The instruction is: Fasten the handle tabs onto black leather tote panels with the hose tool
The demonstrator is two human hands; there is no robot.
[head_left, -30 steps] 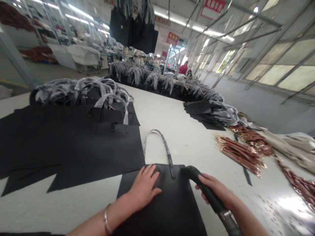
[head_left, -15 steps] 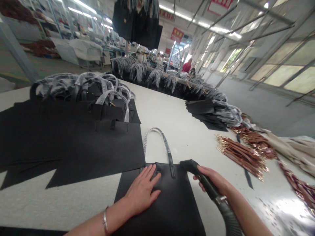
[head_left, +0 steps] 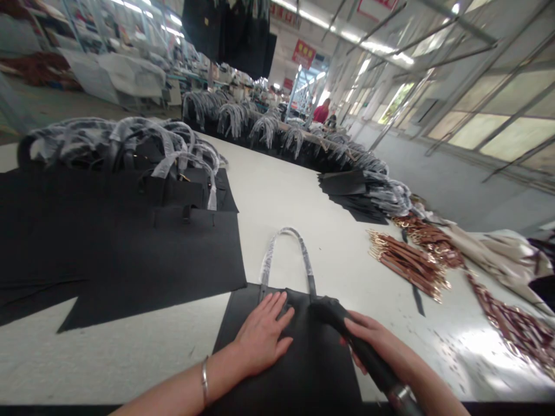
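Note:
Spread flat with its fingers apart, my left hand (head_left: 266,335) presses on a black bag panel (head_left: 299,364). The panel lies on the pale table and has one handle (head_left: 285,232), wrapped in clear film, looping up from its top edge. My right hand (head_left: 377,341) is wrapped around a black hose nozzle (head_left: 364,349), which has a metal clamp low on it. The nozzle's wide head lies over the panel's upper right, at the foot of the handle; whether it touches the leather I cannot tell.
Black bag panels (head_left: 130,248) with film-wrapped handles are stacked on the left. Another pile of panels (head_left: 347,188) sits at the back right. Brown straps with gold hooks (head_left: 405,263) and beige cloth (head_left: 489,248) lie to the right. A person in red (head_left: 321,112) is far behind.
My right hand has moved the nozzle left, from beside the panel's top right corner onto the panel by the handle's foot. My left hand stays flat on the panel. The view has shifted slightly.

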